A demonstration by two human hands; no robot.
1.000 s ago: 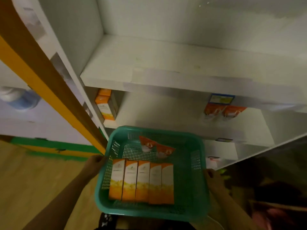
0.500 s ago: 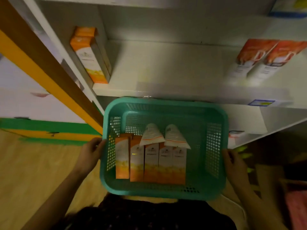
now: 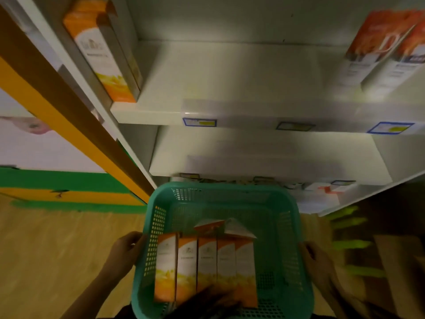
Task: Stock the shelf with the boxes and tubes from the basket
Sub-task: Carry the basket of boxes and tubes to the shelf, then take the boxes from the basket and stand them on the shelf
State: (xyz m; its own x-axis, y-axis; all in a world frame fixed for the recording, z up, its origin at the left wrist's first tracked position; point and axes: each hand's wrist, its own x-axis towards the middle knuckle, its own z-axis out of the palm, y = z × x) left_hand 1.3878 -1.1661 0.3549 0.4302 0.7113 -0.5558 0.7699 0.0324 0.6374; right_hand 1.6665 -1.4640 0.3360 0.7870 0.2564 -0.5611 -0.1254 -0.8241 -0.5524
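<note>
Both hands are gripping the teal basket (image 3: 220, 203), left hand (image 3: 125, 252) on its left wall and right hand (image 3: 316, 261) on the right. Five orange boxes (image 3: 204, 268) plus two tubes (image 3: 226, 227) sit inside, near edge. I'd rest it somewhere stable below the white shelf (image 3: 230, 88) first, freeing a hand.

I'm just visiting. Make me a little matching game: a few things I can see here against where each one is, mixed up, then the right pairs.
Things:
1. teal basket
2. row of orange boxes
3. orange box on the shelf
4. left hand

Places:
A. upright at the shelf's left end
B. on the basket's left wall
C. held between both hands
D. inside the basket

Pairs: 1-C, 2-D, 3-A, 4-B
</note>
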